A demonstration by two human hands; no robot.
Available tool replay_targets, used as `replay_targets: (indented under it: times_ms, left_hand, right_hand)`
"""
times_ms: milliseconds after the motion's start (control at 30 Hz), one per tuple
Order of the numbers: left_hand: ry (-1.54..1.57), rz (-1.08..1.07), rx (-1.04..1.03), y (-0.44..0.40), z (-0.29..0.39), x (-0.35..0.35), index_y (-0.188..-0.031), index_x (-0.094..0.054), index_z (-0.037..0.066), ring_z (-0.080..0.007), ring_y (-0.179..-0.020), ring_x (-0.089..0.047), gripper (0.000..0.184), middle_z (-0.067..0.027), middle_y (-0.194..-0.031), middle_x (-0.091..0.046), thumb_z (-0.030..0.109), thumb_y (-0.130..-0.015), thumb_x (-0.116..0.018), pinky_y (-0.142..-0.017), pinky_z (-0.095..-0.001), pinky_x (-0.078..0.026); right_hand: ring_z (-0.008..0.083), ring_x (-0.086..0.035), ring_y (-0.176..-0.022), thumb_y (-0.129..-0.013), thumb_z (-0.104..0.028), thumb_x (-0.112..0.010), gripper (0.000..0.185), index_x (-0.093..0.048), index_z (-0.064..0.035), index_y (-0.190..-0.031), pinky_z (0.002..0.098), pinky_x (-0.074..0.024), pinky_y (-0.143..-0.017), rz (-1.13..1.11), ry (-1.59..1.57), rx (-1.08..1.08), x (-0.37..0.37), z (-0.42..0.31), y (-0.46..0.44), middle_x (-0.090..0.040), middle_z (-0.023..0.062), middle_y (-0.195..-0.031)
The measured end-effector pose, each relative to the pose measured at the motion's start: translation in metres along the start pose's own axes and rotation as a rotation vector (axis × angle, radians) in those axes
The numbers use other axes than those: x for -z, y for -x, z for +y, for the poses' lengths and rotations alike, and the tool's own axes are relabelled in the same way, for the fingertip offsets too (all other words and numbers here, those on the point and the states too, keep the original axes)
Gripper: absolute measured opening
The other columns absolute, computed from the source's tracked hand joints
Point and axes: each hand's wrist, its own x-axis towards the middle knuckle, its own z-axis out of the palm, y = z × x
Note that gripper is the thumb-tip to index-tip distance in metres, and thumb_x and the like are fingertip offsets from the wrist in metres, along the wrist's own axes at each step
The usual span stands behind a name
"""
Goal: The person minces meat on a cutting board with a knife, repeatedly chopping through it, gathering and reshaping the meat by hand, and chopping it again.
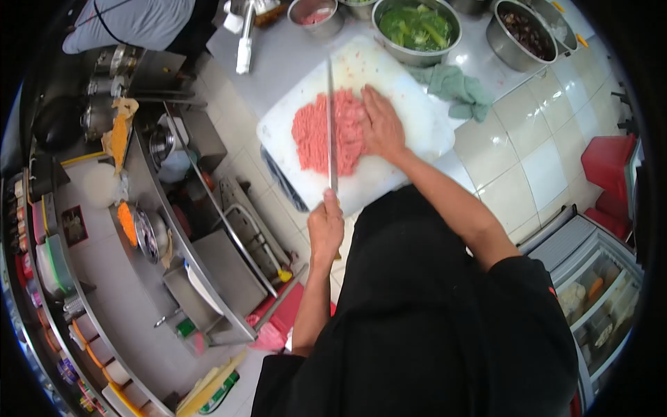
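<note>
A flat mound of pink ground meat [310,132] lies on the white cutting board [410,94]. My left hand [326,226] is closed around the handle of a long knife [331,125], below the near edge of the meat. The blade is seen narrow, pointing away from me and crossing the middle of the mound; whether it cuts into the meat I cannot tell. My right hand [383,125] lies with fingers stretched out against the right side of the meat, touching it.
Beyond the board stand a metal bowl of green vegetables [417,28], a small bowl with pink contents [316,17] and a pot with dark pieces [521,35]. A green cloth [458,90] lies right of the board. A steel counter [104,257] runs along the left.
</note>
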Motion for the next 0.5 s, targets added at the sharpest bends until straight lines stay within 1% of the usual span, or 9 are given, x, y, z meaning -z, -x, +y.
replay_targets:
  times_ms: [33, 67, 133, 200, 233, 267, 333, 400, 500]
  left_hand:
    - [0.185, 0.049, 0.032, 0.018, 0.024, 0.008, -0.076, -0.06, -0.002, -0.0125, -0.057, -0.049, 0.061, -0.0047, -0.06, -0.052, 0.049, -0.105, -0.044, -0.053, -0.0327, -0.041]
    - [0.248, 0.156, -0.08, 0.024, 0.028, 0.01, -0.074, -0.056, 0.001, -0.0092, -0.056, -0.047, 0.055, -0.0016, -0.061, -0.051, 0.045, -0.105, -0.045, -0.052, -0.0296, -0.04]
    - [0.361, 0.242, -0.371, 0.018, 0.015, 0.002, -0.071, -0.053, 0.006, -0.0088, -0.045, -0.044, 0.059, 0.0007, -0.055, -0.048, 0.053, -0.105, -0.039, -0.041, -0.0257, -0.034]
    - [0.251, 0.285, -0.46, -0.011, -0.03, -0.034, -0.068, -0.052, 0.006, -0.0121, -0.049, -0.049, 0.059, -0.002, -0.057, -0.051, 0.047, -0.106, -0.037, -0.046, -0.0306, -0.038]
    - [-0.189, 0.215, -0.431, -0.029, -0.052, -0.041, -0.067, -0.055, 0.003, -0.0153, -0.052, -0.051, 0.061, -0.0048, -0.058, -0.054, 0.045, -0.107, -0.037, -0.05, -0.0351, -0.042]
    - [-0.268, 0.143, -0.249, -0.035, -0.054, -0.044, -0.068, -0.057, -0.002, -0.0171, -0.052, -0.05, 0.066, -0.0085, -0.059, -0.055, 0.048, -0.106, -0.038, -0.05, -0.0368, -0.042]
    - [-0.083, 0.023, -0.002, -0.008, -0.005, -0.016, -0.074, -0.061, -0.003, -0.0143, -0.052, -0.048, 0.064, -0.0074, -0.06, -0.054, 0.05, -0.104, -0.042, -0.049, -0.0331, -0.041]
    - [0.026, 0.091, -0.131, 0.014, 0.012, -0.001, -0.075, -0.059, -0.006, -0.0266, -0.057, -0.056, 0.065, -0.0154, -0.062, -0.058, 0.048, -0.105, -0.039, -0.06, -0.0422, -0.046]
    - [0.33, 0.194, -0.289, 0.013, -0.012, -0.015, -0.075, -0.059, -0.002, -0.0143, -0.055, -0.049, 0.06, -0.0067, -0.061, -0.053, 0.049, -0.104, -0.044, -0.051, -0.032, -0.041]
  right_hand:
    - [0.0397, -0.045, -0.133, -0.099, -0.023, -0.048, 0.05, -0.044, 0.0051, -0.14, 0.0464, -0.0324, -0.115, -0.007, 0.003, -0.001, 0.002, -0.003, -0.003, -0.046, 0.024, -0.146]
    - [0.0397, -0.045, -0.133, -0.099, -0.023, -0.048, 0.05, -0.045, 0.0054, -0.14, 0.0466, -0.0327, -0.115, 0.0, 0.015, 0.007, 0.003, -0.001, -0.011, -0.046, 0.0242, -0.146]
    - [0.0399, -0.045, -0.132, -0.099, -0.023, -0.048, 0.05, -0.045, 0.0057, -0.14, 0.0466, -0.0333, -0.114, 0.007, 0.018, 0.013, 0.004, -0.001, -0.006, -0.046, 0.0245, -0.145]
    - [0.0403, -0.045, -0.132, -0.099, -0.023, -0.048, 0.05, -0.045, 0.006, -0.14, 0.0466, -0.0338, -0.114, 0.023, 0.009, 0.029, 0.0, -0.001, -0.013, -0.047, 0.0248, -0.145]
    - [0.0405, -0.045, -0.132, -0.099, -0.023, -0.048, 0.05, -0.045, 0.0061, -0.14, 0.0466, -0.034, -0.114, 0.029, 0.006, 0.027, 0.0, 0.0, -0.014, -0.047, 0.0248, -0.145]
    - [0.0407, -0.046, -0.131, -0.099, -0.023, -0.048, 0.05, -0.045, 0.0062, -0.139, 0.0465, -0.0342, -0.114, 0.03, 0.008, 0.018, 0.0, 0.001, -0.011, -0.047, 0.0249, -0.145]
    - [0.0413, -0.046, -0.131, -0.099, -0.023, -0.048, 0.05, -0.044, 0.0063, -0.14, 0.0466, -0.034, -0.114, 0.038, 0.031, 0.032, 0.003, 0.005, -0.019, -0.047, 0.0252, -0.145]
    - [0.0416, -0.046, -0.131, -0.099, -0.023, -0.047, 0.05, -0.044, 0.0063, -0.14, 0.0469, -0.0338, -0.114, 0.004, 0.007, 0.013, 0.003, -0.004, -0.005, -0.047, 0.0252, -0.145]
    - [0.0415, -0.045, -0.131, -0.1, -0.023, -0.047, 0.05, -0.044, 0.0057, -0.141, 0.0472, -0.0334, -0.114, 0.014, -0.003, 0.01, 0.007, -0.004, -0.009, -0.046, 0.0247, -0.145]
